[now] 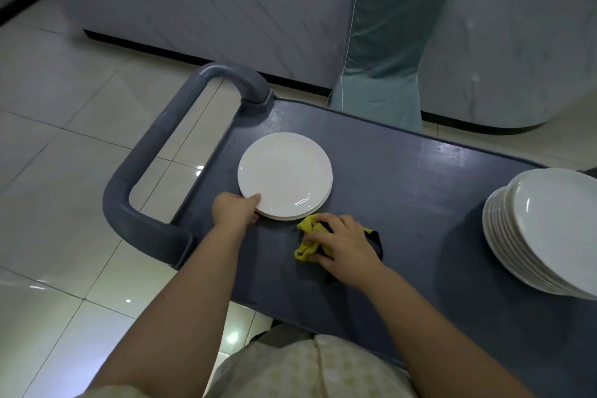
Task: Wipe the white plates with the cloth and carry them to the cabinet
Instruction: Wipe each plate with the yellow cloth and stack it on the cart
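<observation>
A short stack of round white plates [285,175] lies on the grey cart top [403,178] near its left end. My left hand [237,209] grips the near-left rim of this stack, thumb on top. Just right of it, my right hand [344,244] rests over a crumpled yellow cloth [308,241] with a dark part under the wrist, fingers curled onto it. A taller stack of white plates [546,229] stands at the cart's right side, partly cut off by the frame edge.
The cart's thick grey handle [151,171] loops out to the left over pale floor tiles. A chair in a teal cover [387,42] stands behind the cart against a marbled grey wall. No cabinet is in view.
</observation>
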The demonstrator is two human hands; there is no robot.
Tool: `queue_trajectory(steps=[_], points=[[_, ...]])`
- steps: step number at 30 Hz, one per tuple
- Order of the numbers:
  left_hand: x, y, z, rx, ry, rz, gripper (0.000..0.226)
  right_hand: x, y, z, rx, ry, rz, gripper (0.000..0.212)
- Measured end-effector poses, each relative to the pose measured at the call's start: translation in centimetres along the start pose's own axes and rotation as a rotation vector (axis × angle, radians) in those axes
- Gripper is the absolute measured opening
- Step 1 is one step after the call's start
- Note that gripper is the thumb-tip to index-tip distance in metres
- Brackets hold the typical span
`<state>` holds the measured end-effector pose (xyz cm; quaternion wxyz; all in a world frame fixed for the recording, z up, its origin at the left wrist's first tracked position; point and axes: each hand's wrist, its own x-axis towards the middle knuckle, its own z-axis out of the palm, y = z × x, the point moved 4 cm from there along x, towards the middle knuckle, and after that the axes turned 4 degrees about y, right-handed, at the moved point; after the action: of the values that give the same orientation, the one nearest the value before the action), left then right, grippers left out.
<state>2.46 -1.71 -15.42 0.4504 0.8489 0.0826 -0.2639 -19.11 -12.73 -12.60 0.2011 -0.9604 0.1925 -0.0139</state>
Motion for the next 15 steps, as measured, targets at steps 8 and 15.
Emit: queue_trajectory(steps=[8,15], points=[[0.4,0.1,-0.8,-0.02,0.008,-0.049,0.021,0.0,0.1,-0.1,-0.001,0.02,-0.016,0.032],[0.8,0.5,-2.4,-0.048,-0.026,-0.034,0.019,-0.4,-0.2,-0.5,0.026,0.047,-0.057,0.029]])
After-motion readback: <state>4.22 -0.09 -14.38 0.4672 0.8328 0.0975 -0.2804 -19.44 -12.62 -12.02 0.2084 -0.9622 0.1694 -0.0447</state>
